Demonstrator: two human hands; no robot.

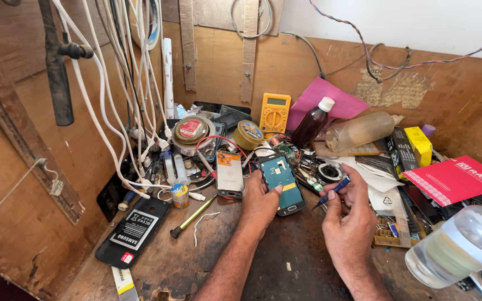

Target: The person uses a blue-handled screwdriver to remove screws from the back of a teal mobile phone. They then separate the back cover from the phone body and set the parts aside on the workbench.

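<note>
Left hand [261, 199]: closed around the opened phone [283, 181], thumb on its edge, steadying it on the table [285, 262].
Right hand [346, 209]: fingers pinched on a blue screwdriver [333, 191], tip beside the phone.

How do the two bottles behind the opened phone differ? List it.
The dark brown bottle stands nearly upright, leaning a little; the cloudy plastic bottle lies on its side. The brown bottle is slim, dark and wears a white cap; the cloudy one is fatter, yellowish and see-through, its neck pointing right. Both sit apart from the left hand on the phone, at the back of the cluttered bench.
</note>
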